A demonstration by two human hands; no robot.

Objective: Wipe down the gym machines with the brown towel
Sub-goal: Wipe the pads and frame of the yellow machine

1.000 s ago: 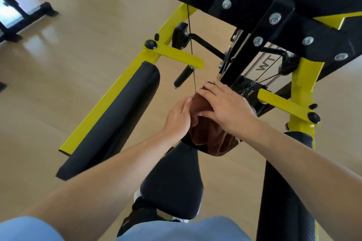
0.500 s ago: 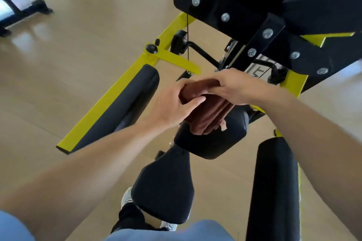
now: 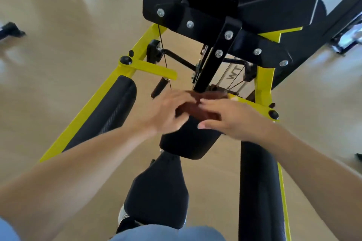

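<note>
A folded brown towel (image 3: 212, 96) lies on top of the small black pad (image 3: 188, 144) at the middle of the yellow and black gym machine (image 3: 263, 82). My left hand (image 3: 166, 112) grips the towel's left side with curled fingers. My right hand (image 3: 232, 120) lies over its right side, fingers stretched out on the cloth and thumb down against the pad. Both hands are motion-blurred. Most of the towel is hidden under them.
A black seat pad (image 3: 158, 191) is below the hands. Long black arm pads lie left (image 3: 109, 117) and right (image 3: 258, 191) on yellow rails. A black bolted plate (image 3: 215, 11) hangs overhead, with a thin cable (image 3: 164, 60) and a handle (image 3: 159, 89). Wooden floor (image 3: 58, 55) surrounds the machine.
The towel was lifted off the pad between both hands half a second ago. It is now laid back on the pad's top, with the hands spread apart over it.
</note>
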